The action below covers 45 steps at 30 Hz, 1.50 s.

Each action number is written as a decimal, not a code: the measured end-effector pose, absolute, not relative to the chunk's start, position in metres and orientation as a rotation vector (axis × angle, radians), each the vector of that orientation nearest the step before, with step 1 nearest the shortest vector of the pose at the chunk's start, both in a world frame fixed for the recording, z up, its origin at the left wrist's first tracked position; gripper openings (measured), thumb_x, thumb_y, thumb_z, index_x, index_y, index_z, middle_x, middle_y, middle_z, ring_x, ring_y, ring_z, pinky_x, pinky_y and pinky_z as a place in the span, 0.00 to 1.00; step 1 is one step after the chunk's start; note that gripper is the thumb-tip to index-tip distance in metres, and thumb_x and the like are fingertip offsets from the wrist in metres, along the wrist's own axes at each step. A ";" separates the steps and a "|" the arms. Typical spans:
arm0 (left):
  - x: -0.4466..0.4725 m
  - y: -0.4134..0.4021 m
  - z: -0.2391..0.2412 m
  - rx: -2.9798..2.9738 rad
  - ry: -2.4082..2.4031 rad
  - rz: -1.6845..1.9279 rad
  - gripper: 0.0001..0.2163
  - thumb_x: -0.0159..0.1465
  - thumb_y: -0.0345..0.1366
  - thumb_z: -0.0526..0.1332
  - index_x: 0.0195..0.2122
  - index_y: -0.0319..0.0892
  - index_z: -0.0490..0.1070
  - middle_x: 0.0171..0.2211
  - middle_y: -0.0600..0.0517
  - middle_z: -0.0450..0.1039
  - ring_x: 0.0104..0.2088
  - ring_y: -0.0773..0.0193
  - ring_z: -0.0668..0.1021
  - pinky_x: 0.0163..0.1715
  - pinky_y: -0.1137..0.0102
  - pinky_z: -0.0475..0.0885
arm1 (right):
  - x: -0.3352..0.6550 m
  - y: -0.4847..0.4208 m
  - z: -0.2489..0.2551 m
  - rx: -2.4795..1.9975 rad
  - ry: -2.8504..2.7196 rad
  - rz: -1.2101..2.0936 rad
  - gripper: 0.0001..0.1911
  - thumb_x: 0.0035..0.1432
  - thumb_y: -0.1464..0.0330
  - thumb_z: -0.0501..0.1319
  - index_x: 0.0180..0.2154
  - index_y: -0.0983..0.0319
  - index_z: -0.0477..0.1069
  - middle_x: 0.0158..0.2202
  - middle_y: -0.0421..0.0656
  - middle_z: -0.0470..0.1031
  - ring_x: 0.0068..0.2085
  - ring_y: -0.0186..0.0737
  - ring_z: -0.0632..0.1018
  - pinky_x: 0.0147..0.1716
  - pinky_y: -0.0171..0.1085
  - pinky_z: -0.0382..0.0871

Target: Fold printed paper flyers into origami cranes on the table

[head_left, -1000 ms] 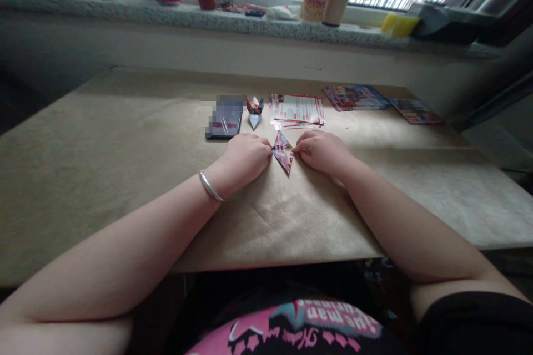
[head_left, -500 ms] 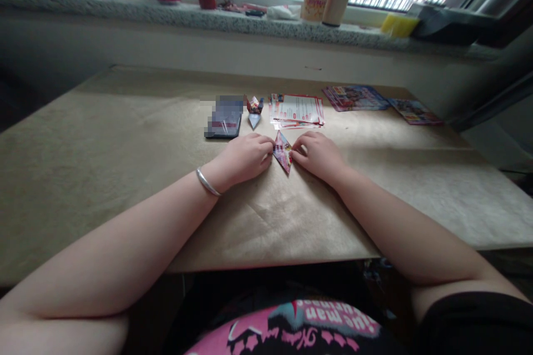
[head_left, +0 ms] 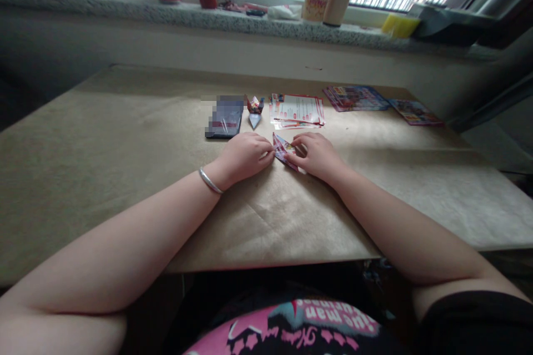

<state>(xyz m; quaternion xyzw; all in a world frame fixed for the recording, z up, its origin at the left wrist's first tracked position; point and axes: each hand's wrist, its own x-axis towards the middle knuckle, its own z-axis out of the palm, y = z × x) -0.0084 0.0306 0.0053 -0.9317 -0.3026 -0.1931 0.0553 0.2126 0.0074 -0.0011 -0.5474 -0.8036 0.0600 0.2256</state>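
Between my hands a small folded paper (head_left: 283,150), pink and multicoloured with pointed ends, lies on the table (head_left: 266,216). My left hand (head_left: 250,154) rests on its left side, fingers closed with the tips at the paper's edge. From the right, my right hand (head_left: 317,156) pinches the paper between thumb and fingers, covering part of that side. Just beyond stands a folded paper figure (head_left: 255,108) with colourful raised points and a pale tip toward me.
A dark flat device (head_left: 227,116), partly pixelated, lies behind my left hand. Printed sheets (head_left: 297,109) lie behind the folded paper. Colourful leaflets (head_left: 356,98) and another leaflet pile (head_left: 416,112) are at the far right. Bottles and a yellow object (head_left: 400,26) line the windowsill (head_left: 250,23).
The folded paper has turned, its near point swinging to the right. My right hand's fingers have moved over its right side; my left hand has barely shifted.
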 end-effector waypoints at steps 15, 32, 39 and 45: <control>-0.008 0.030 -0.002 -2.845 -1.193 -0.557 0.14 0.68 0.41 0.58 0.48 0.40 0.76 0.51 0.44 0.74 0.55 0.50 0.72 0.59 0.54 0.67 | 0.210 0.008 -0.007 -1.350 -2.284 0.301 0.19 0.56 0.61 0.68 0.48 0.61 0.77 0.55 0.51 0.75 0.58 0.51 0.72 0.60 0.50 0.65; -0.008 0.034 -0.003 -3.055 -0.954 -0.965 0.09 0.63 0.34 0.64 0.44 0.40 0.70 0.43 0.47 0.74 0.42 0.61 0.76 0.43 0.68 0.72 | 0.210 0.011 -0.007 -1.313 -2.165 0.443 0.07 0.55 0.67 0.68 0.37 0.60 0.77 0.51 0.49 0.78 0.54 0.46 0.76 0.59 0.48 0.65; -0.007 0.032 0.002 -2.869 -0.976 -1.181 0.07 0.67 0.35 0.60 0.45 0.41 0.73 0.42 0.47 0.75 0.43 0.61 0.77 0.46 0.66 0.72 | 0.208 0.007 -0.001 -1.194 -1.983 0.409 0.03 0.55 0.70 0.64 0.30 0.58 0.71 0.39 0.43 0.79 0.44 0.42 0.78 0.49 0.44 0.70; -0.008 0.033 0.004 -2.677 -1.028 -1.103 0.09 0.69 0.38 0.58 0.38 0.46 0.78 0.40 0.51 0.78 0.42 0.60 0.76 0.49 0.62 0.69 | 0.211 0.004 0.004 -1.106 -2.088 0.215 0.04 0.57 0.71 0.62 0.31 0.56 0.71 0.40 0.41 0.80 0.46 0.43 0.76 0.53 0.46 0.67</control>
